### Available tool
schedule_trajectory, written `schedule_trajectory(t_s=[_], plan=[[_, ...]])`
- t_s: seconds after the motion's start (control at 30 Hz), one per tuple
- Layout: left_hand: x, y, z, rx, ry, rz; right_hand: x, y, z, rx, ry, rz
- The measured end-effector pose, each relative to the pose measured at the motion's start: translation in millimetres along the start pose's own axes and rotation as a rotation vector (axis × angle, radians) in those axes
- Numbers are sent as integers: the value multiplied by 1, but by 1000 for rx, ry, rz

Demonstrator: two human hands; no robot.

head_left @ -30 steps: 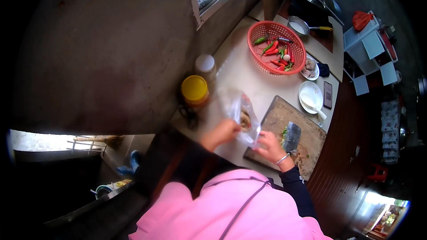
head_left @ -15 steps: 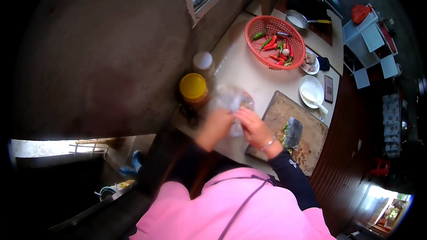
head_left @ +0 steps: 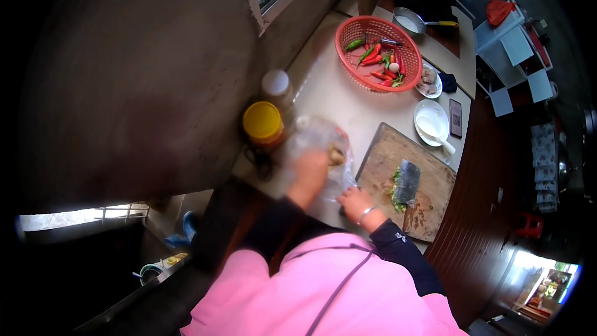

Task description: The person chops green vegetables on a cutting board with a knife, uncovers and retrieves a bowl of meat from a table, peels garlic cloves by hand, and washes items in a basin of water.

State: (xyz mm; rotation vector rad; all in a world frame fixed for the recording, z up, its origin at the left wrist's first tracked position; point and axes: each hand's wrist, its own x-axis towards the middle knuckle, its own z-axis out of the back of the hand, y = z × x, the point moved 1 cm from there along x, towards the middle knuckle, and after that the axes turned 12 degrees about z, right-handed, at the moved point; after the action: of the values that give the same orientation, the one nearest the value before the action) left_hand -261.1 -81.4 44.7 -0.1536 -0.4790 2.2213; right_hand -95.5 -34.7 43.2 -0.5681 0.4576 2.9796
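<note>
A clear plastic bag (head_left: 340, 180) lies on the counter in front of me, left of the chopping board. My left hand (head_left: 313, 168) is at the bag's opening, blurred, with its fingers partly hidden. Beside those fingers a tan, knobbly piece (head_left: 336, 156) shows through the plastic; its kind is unclear. My right hand (head_left: 357, 204) has its fingers closed on the bag's near right edge. Just right of that hand, a cleaver (head_left: 407, 182) rests flat on the wooden chopping board (head_left: 385, 149), next to chopped green bits (head_left: 395, 193).
A red basket (head_left: 348, 62) of red and green peppers stands farther back. To its right are a bowl of meat (head_left: 428, 81), a white bowl (head_left: 431, 122) with a spoon, and a phone (head_left: 456, 118). A yellow-lidded jar (head_left: 262, 122) and white-lidded jar (head_left: 275, 83) stand by the wall.
My hands were together at the bag's top; now they are apart. The left is at the opening, and the right has come lower and nearer me. The tan piece shows more clearly.
</note>
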Motion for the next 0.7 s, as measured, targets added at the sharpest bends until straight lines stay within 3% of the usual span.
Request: schedule_trajectory(t_s=[0.13, 0.2, 0.3, 0.4, 0.63, 0.7], plan=[[-1, -9, -25, -158, 125, -89, 0, 1, -5, -16, -36, 14], [4, -5, -35, -246, 206, 213, -2, -1, -9, -19, -54, -1], [9, 3, -45, -226, 278, 251, -4, -1, -8, 5, -47, -5], [10, 13, -40, -341, 276, 113, -3, -3, -17, 26, -89, -6], [4, 18, -37, -457, 360, 179, -2, -5, -9, 109, -29, -7], [-3, 24, -37, -735, 404, 237, -1, -9, -11, 325, -339, -101]])
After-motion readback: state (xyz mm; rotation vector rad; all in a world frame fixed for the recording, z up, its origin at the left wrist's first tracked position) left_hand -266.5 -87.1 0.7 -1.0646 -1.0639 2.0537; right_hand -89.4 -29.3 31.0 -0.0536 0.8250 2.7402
